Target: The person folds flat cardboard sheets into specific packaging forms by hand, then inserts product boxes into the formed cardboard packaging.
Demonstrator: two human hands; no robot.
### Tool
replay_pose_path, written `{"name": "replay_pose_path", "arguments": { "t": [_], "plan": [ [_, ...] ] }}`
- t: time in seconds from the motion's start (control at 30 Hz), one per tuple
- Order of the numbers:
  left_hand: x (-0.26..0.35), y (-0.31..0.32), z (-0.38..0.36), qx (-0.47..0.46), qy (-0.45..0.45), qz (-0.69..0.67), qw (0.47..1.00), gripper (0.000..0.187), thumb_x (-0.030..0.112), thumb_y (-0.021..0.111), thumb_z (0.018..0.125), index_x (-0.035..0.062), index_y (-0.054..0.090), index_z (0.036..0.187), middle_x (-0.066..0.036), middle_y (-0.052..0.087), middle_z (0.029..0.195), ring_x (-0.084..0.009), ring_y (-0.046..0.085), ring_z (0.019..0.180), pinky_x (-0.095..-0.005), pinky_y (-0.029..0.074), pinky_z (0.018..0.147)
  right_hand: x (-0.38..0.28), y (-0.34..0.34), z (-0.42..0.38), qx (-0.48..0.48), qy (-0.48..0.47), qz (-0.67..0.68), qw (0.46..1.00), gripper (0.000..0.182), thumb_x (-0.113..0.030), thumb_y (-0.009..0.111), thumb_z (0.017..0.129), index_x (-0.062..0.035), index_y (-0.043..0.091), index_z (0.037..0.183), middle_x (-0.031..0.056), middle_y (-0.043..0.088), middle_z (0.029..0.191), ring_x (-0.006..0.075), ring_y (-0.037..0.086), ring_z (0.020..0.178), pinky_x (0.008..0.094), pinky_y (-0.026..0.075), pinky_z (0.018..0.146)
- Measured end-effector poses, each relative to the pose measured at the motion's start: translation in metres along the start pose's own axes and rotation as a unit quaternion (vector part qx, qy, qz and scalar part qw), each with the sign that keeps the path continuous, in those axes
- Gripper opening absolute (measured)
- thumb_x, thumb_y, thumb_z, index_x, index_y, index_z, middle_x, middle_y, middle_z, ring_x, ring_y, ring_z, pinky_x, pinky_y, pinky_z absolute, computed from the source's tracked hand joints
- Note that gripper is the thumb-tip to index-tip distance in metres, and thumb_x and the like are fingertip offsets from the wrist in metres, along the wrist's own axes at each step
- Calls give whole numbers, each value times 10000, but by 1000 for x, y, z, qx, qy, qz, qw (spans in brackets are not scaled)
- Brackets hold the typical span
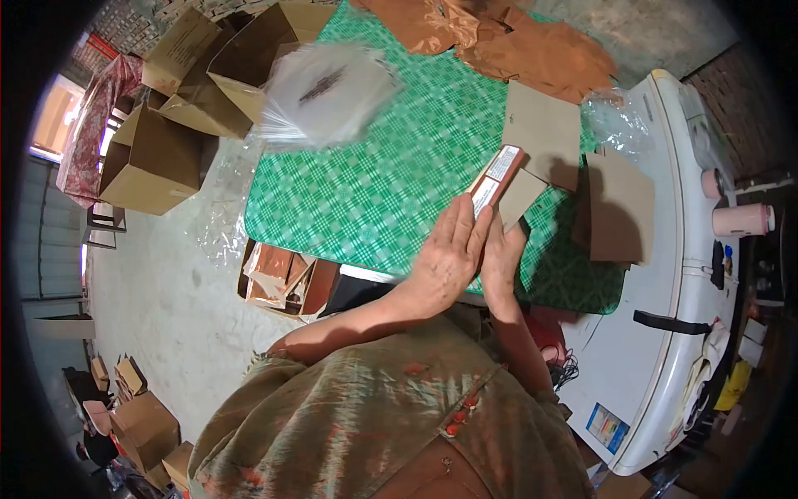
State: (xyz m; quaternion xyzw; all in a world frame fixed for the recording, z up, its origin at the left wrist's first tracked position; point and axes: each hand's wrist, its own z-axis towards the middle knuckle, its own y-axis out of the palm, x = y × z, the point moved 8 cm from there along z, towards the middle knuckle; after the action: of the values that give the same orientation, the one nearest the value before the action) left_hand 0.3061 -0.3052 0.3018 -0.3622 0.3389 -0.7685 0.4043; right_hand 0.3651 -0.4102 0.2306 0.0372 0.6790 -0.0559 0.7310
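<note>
Over the near right part of a green checked tablecloth (357,195), my two hands come together around a narrow reddish-brown box (508,166) with white printed labels on one face. My left hand (449,254) lies along its near end, fingers straight and close together against the box. My right hand (500,256) is closed around the same end from the other side, its grip partly hidden. The box tilts away from me, its far end overlapping a tan cardboard sheet (544,125). A smaller tan cardboard piece (524,198) shows just right of the box.
A fanned stack of clear plastic sleeves (332,104) lies at the table's far left, near open cartons (154,162). Brown plastic wrapping (532,54) covers the far edge. Cardboard (619,208) lies by a white appliance (657,333) at right. Below the table's edge sits a carton of brown pieces (278,274).
</note>
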Motion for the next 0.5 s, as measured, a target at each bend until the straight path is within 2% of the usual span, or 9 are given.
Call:
{"name": "replay_pose_path", "arguments": {
  "t": [0.1, 0.2, 0.27, 0.37, 0.5],
  "plan": [
    [3, 7, -4, -23, 4, -4, 1000, 642, 56, 604, 794, -93, 431, 1394, -360, 386, 1411, -500, 456, 1270, -507, 429, 1056, 3, 0, 1, -10, 18, 16, 1000, 255, -134, 495, 1023, 77, 631, 1068, 99, 703, 932, 133, 606, 836, 323, 498, 749],
    [6, 11, -6, -35, 13, 15, 999, 590, 90, 536, 834, -103, 438, 1382, -383, 400, 1395, -498, 430, 1300, -538, 405, 1056, 3, 0, 2, -1, 24, 13, 1000, 257, -136, 492, 1025, 75, 633, 1065, 96, 700, 939, 137, 606, 838, 324, 498, 751],
    [6, 11, -6, -33, 15, 16, 999, 610, 81, 582, 815, -91, 446, 1384, -366, 380, 1416, -492, 439, 1293, -515, 421, 1055, 3, -1, 0, 3, 30, 16, 999, 262, -143, 489, 1027, 72, 633, 1066, 96, 695, 955, 138, 604, 850, 323, 496, 758],
    [1, 11, -4, -23, 18, -6, 1000, 611, 86, 624, 803, -81, 468, 1370, -354, 398, 1410, -482, 463, 1274, -493, 443, 1041, 4, -2, -1, 17, 67, 109, 992, 284, -181, 498, 1035, 61, 633, 1098, 95, 685, 995, 137, 597, 890, 317, 491, 784],
    [-2, 8, -2, -2, 24, -37, 999, 586, 103, 674, 791, -75, 516, 1327, -343, 458, 1368, -470, 505, 1234, -477, 469, 1015, -9, 0, -1, -12, 56, 88, 994, 335, -239, 532, 1031, 64, 621, 1142, 95, 672, 1027, 139, 589, 931, 311, 485, 815]
  ]
}}
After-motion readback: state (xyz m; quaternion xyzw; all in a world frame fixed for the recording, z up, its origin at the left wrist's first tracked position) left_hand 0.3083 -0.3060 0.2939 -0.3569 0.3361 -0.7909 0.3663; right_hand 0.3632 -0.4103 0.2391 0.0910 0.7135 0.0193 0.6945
